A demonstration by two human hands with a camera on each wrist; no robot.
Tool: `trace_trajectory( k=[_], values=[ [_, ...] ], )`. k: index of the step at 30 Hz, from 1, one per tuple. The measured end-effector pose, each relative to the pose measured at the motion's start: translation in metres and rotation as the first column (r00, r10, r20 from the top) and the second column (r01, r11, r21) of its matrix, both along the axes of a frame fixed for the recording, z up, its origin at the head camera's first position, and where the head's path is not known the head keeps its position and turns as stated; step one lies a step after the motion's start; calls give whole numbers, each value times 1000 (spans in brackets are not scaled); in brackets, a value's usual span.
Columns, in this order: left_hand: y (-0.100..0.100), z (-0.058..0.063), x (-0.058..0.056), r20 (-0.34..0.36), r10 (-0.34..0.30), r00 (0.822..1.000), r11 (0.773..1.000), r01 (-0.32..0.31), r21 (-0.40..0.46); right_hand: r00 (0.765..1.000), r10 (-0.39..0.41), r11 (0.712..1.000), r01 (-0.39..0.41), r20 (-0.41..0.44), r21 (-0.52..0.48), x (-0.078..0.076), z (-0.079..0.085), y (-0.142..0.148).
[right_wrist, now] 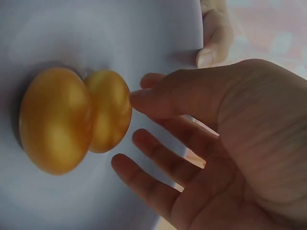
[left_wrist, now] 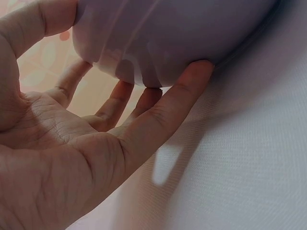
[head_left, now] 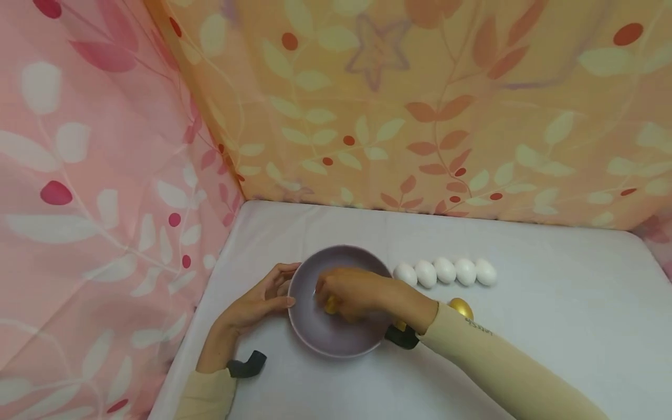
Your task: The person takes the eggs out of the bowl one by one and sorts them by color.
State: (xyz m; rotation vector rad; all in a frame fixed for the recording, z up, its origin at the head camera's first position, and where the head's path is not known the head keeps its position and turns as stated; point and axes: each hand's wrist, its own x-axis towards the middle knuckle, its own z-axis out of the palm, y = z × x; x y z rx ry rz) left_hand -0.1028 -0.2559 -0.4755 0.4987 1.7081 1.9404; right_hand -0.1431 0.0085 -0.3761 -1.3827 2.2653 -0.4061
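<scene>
A light purple bowl (head_left: pixel 336 344) stands on the white cloth. Against its outer left wall, my left hand (head_left: pixel 257 303) rests with fingertips spread, the thumb tip right at the rim. Inside the bowl is my right hand (head_left: pixel 357 291), its fingers apart beside two golden eggs in the right wrist view, a nearer golden egg (right_wrist: pixel 56 122) and a farther golden egg (right_wrist: pixel 111 111). The right thumb tip meets the edge of the farther egg, and nothing is gripped. From above, the right hand hides most of these eggs.
Several white eggs (head_left: pixel 445 270) form a row right of the bowl. Another golden egg (head_left: pixel 461 308) shows partly behind the right sleeve. Patterned cloth walls, pink (head_left: pixel 105 175) on the left and yellow-orange (head_left: pixel 367 116) behind, border the table.
</scene>
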Motion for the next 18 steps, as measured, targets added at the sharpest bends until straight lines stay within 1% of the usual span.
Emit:
trace_trajectory(
  k=[5,10,14,18],
  values=[
    [3,-2,1,-2,-4,1000,1000,4,2,1000,-2,993,3,-13,117,0,1,-3],
    [3,1,2,3,2,1000,1000,-2,-3,998,-34,978,45,-56,204,1,0,-6],
    [3,4,3,4,7,1000,1000,-7,-7,995,-35,968,56,-90,244,0,-2,-8],
    [3,3,2,-3,0,1000,1000,0,-5,995,-16,972,38,-97,231,-2,-5,-10]
  ],
)
